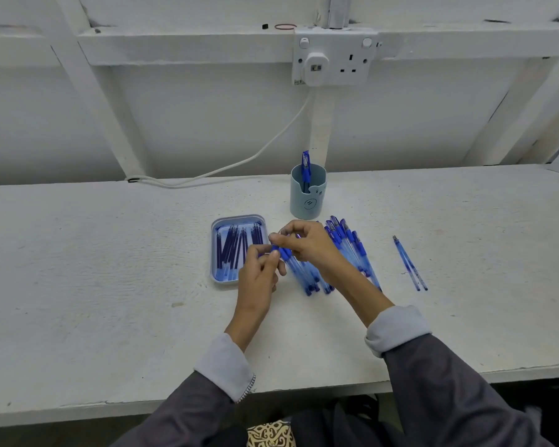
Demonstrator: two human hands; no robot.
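Blue plastic tray [213, 253], shallow and round-cornered, holds slim dark ink refills [236, 250]. Beside it, the left hand [259, 279] pinches the grip end of a translucent blue pen [285, 253] just above the rough white table [110, 253]; the right hand [307, 243] curls its fingertips round the tip. Assembly step, apparently; next, the parts need seating or twisting tight. A matte pale-blue cup [307, 201], a heap of glossy pens [352, 250] and two loose barrels [410, 266] follow.
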